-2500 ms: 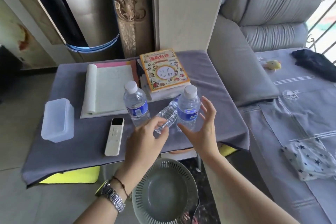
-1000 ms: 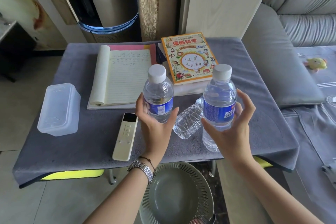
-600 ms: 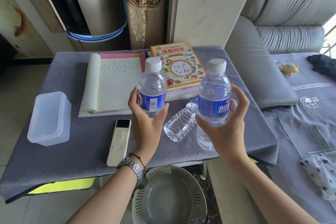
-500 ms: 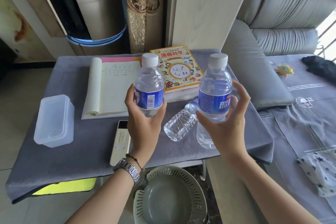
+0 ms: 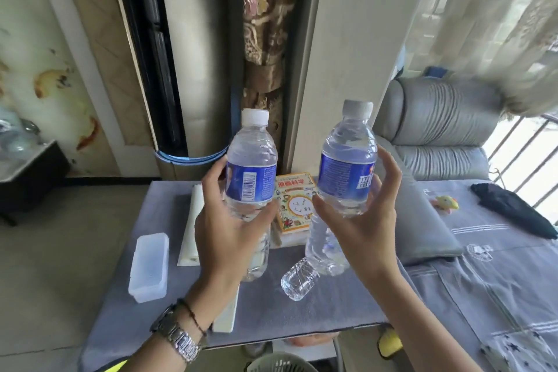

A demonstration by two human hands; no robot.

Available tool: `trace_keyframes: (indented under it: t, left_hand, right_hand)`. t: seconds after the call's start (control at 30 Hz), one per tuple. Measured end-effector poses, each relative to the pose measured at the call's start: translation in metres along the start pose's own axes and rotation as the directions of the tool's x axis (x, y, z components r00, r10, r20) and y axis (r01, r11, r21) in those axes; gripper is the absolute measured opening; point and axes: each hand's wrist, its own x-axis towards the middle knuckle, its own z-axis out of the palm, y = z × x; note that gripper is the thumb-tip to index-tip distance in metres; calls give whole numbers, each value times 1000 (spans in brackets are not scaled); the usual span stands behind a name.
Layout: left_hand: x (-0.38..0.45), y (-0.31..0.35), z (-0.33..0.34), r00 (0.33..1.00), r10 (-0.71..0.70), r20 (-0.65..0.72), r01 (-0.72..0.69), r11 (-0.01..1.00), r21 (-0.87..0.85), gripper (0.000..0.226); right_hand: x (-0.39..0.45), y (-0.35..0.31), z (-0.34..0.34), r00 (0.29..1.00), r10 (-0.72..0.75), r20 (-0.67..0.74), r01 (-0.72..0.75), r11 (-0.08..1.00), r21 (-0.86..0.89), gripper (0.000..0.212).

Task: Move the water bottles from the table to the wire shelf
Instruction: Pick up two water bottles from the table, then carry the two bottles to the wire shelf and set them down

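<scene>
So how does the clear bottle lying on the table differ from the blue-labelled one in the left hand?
The clear plastic bottle on the grey table cloth lies on its side, untouched; the blue-labelled water bottle is upright, lifted in the left hand. No label shows on the lying one's visible part, and its cap is hidden. Both are clear ribbed plastic.

Bright daylight from the blown-out window (image 5: 525, 160) at right; soft shadows, wide-angle bending at edges, slight blur.

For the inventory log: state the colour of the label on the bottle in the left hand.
Blue with white print, on the clear plastic water bottle; head view.
</scene>
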Motion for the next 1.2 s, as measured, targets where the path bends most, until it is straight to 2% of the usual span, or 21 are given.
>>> trace_keyframes:
  t: [0.17,0.4,0.53,0.67,0.87,1.03,1.2]
  left_hand:
    - [34,70,-38,996,67,-60,-71,995,-73,80]
    - [53,163,-83,974,151,-168,-155,988,-13,83]
    - [43,204,-108,936,189,-298,-172,982,81,81]
    - [19,239,-138,848,233,-477,-154,968,198,80]
    - [-62,285,-183,711,309,-631,-70,925,374,78]
    - [-146,329,-213,542,378,-751,83,865,495,79]
    - [-235,387,-241,360,489,-795,253,769,587,80]
  right_hand:
    - [33,-75,-1,997,-61,42,55,991,124,89]
    - [69,-146,7,967,-192,168,136,946,295,83]
    - [77,-180,13,934,-283,216,172,890,423,81]
    - [68,-212,22,876,-392,280,180,805,565,80]
    - [18,-256,34,730,-540,418,69,668,741,78]
    - [-43,-301,37,567,-663,490,-79,548,833,77]
    - [-118,-370,20,406,-786,466,-241,400,885,76]
